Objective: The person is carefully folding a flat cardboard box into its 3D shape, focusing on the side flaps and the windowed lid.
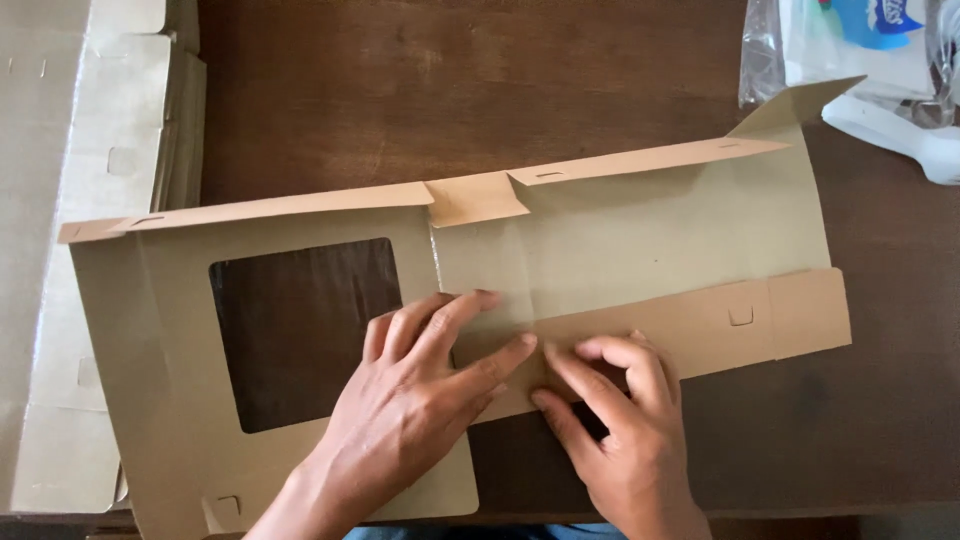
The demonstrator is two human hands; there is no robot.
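Note:
A flat brown cardboard box blank lies spread across the dark wooden table. Its left panel has a square window cut-out through which the table shows. My left hand lies flat on the blank beside the window, fingers spread and pointing right. Just to its right, my right hand presses its fingertips onto the near side flap, which is folded over onto the blank. The far side flaps stand up slightly along their crease. Neither hand grips anything.
A stack of more flat cardboard blanks lies at the left edge. A clear plastic bag with white and blue packaging sits at the top right corner. The table's near edge runs along the bottom of the view.

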